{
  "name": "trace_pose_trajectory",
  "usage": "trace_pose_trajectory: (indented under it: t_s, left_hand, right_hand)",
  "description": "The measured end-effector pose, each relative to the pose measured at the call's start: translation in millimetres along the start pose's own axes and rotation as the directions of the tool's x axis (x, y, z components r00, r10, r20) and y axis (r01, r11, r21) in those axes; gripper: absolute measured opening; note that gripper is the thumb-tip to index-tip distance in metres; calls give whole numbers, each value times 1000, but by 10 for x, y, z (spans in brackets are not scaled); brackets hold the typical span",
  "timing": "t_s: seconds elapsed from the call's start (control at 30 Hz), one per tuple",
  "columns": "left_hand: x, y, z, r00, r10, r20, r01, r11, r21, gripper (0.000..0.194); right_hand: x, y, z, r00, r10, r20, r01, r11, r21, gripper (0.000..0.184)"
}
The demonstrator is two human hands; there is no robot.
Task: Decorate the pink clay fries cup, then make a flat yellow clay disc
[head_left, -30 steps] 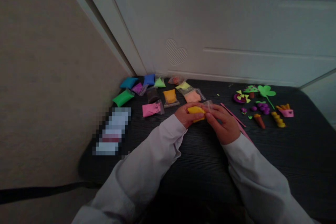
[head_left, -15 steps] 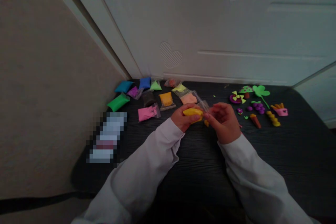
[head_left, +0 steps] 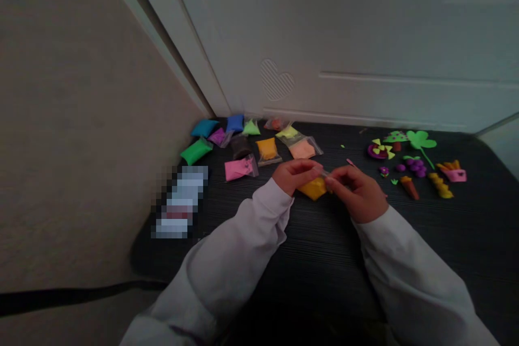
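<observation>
Between my hands, over the dark table, hangs a clear bag of yellow modelling clay [head_left: 314,189]. My left hand [head_left: 298,174] pinches the bag's upper edge on the left side. Thumb and fingers of my right hand [head_left: 357,192] are pressed together on the other end of that edge. The yellow clay bulges below the fingers, mostly under the left hand. Just behind the hands lies a bag of peach clay [head_left: 303,148].
Several clay bags, among them a pink one [head_left: 239,168] and a green one [head_left: 197,150], lie at the table's back left. Small clay figures, such as purple grapes [head_left: 416,167] and a fries box [head_left: 453,173], lie at right. A blurred-out phone-like object [head_left: 182,200] is at left.
The yellow clay bag has been turned so the clay hangs below my fingers. My left hand has shifted from around the clay to the bag's edge. The view has swung slightly left.
</observation>
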State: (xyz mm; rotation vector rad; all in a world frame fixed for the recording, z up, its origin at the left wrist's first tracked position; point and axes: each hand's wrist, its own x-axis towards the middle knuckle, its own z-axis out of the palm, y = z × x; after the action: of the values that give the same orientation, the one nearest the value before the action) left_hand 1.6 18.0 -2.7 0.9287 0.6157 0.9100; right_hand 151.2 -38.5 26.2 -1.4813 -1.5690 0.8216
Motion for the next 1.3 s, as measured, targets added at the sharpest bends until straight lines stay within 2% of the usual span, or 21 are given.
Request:
trace_pose_trajectory:
  t_s: [0.1, 0.23, 0.37, 0.57, 0.7, 0.87, 1.1, 1.3]
  left_hand:
    - [-14, 26, -8, 998, -6, -61, 13, 994, 107, 21]
    - [-21, 40, -10, 996, -1, -88, 16, 987, 162, 21]
    - [-22, 53, -1, 998, -1, -64, 13, 982, 189, 17]
    - [-27, 63, 16, 998, 69, -8, -64, 959, 276, 17]
    - [-37, 68, 36, 999, 42, -5, -39, 963, 266, 19]
    - [-47, 84, 44, 999, -5, 34, -4, 966, 259, 20]
    - [-18, 93, 12, 997, 58, -51, -44, 970, 240, 16]
    - [2, 82, -6, 996, 57, -75, -39, 975, 219, 17]
  right_hand:
    - [1, -6, 26, 999, 18, 40, -19, 1000, 11, 18]
    - [-6, -32, 35, 997, 42, 65, -43, 999, 19, 21]
    - [-21, -73, 34, 997, 22, 78, -20, 999, -25, 22]
    - [-31, -111, 43, 999, -38, 37, 41, 993, -108, 18]
    - [-36, -109, 43, 996, -90, -7, 87, 978, -192, 14]
    - [-44, -115, 48, 995, -100, -16, 94, 972, -213, 14]
    - [-27, -92, 53, 999, -33, -31, 26, 975, -219, 23]
    - [-33, -100, 52, 989, -141, -50, 119, 945, -306, 22]
